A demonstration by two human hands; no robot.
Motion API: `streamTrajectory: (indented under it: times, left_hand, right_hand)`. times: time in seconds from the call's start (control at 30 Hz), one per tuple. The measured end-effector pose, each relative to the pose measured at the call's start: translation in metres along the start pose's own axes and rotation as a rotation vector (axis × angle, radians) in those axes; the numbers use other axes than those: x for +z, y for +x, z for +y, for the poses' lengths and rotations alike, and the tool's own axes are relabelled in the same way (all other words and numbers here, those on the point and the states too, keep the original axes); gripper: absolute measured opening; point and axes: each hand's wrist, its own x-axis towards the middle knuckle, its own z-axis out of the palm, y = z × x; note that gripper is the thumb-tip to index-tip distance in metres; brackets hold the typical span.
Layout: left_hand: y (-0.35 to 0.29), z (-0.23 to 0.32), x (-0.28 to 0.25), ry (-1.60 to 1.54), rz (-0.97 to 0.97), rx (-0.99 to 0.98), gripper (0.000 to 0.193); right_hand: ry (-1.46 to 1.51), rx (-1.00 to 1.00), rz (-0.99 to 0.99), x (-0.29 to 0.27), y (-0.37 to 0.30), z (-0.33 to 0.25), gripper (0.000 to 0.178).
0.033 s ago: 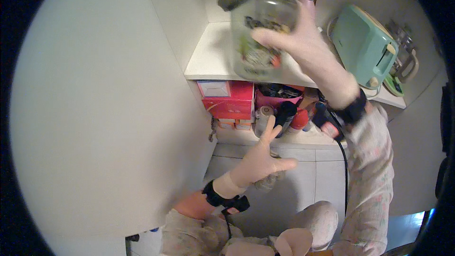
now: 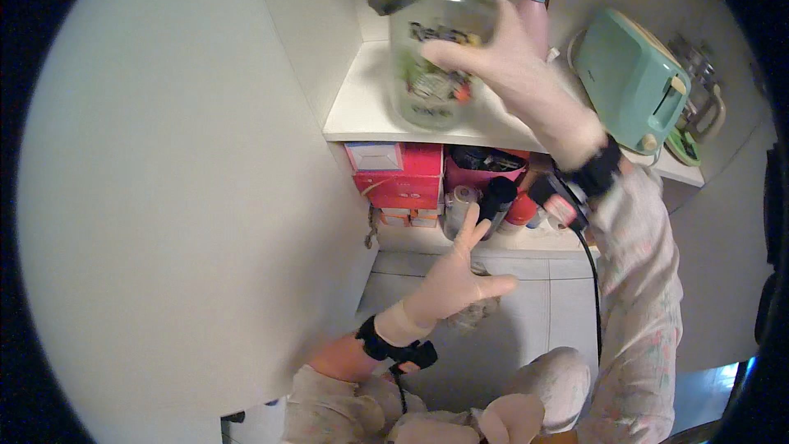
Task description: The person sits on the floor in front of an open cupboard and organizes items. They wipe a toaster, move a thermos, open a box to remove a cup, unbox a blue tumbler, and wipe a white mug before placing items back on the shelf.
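Here, a roughly upright glass jar [image 2: 423, 90], gripped by the right hand [image 2: 519, 57], lies beyond the spread, empty left hand [image 2: 452, 284].

Hands present: two, comprising one left hand [image 2: 450, 286] and one right hand [image 2: 511, 53]. Glass jar [image 2: 429, 92]: one; spray bottle [image 2: 535, 23]: one; toaster [image 2: 629, 82]: one. Black wrist straps [image 2: 602, 171]: two; pink bin [image 2: 467, 180]: one.

Upper shelf [image 2: 353, 123]: white; mint-green toaster [image 2: 620, 74] toward the right, green item [image 2: 682, 148] beside it, pink spray bottle [image 2: 536, 20] farther back, base hidden.
Lower shelf [image 2: 411, 239]: small orange-edged boxes [image 2: 423, 218] at left beneath a red box [image 2: 407, 191], then pale-capped bottle [image 2: 462, 199], black bottle [image 2: 498, 193], red-topped container [image 2: 520, 209].
Floor [image 2: 567, 300]: light tiles, thin dark joints.
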Motion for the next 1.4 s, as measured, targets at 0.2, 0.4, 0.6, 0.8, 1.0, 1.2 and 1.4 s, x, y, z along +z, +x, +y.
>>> streamTrajectory:
  times: [0.2, 0.4, 0.6, 0.8, 1.0, 1.2, 1.4]
  left_hand:
    - [-0.003, -0.007, -0.012, -0.087, -0.050, 0.105, 0.123]
    - [-0.005, -0.010, -0.026, 0.097, 0.006, 0.250, 0.123]
    - [-0.005, -0.013, -0.032, 0.094, -0.025, 0.209, 0.119]
    - [-0.002, -0.019, -0.030, 0.123, -0.034, 0.245, 0.116]
    - [0.000, -0.014, -0.020, 0.067, -0.042, 0.216, 0.110]
    - [0.001, -0.010, -0.010, 0.187, -0.019, 0.285, 0.096]
    - [-0.005, -0.040, 0.009, 0.094, -0.136, -0.012, 0.068]
  right_hand:
    - [-0.118, 0.107, 0.226, 0.048, 0.072, 0.082, 0.114]
    - [-0.152, 0.119, 0.115, 0.046, 0.099, 0.109, 0.121]
    - [-0.532, 0.075, -0.008, 0.022, 0.108, 0.117, 0.106]
    - [-0.693, 0.288, 0.061, 0.026, 0.112, 0.120, 0.074]
    - [-0.772, 0.373, 0.035, 0.032, 0.112, 0.096, 0.068]
    - [-0.683, 0.139, -0.040, 0.048, 0.050, 0.051, 0.056]
    - [-0.185, 0.073, -0.457, 0.030, -0.152, -0.021, 0.039]
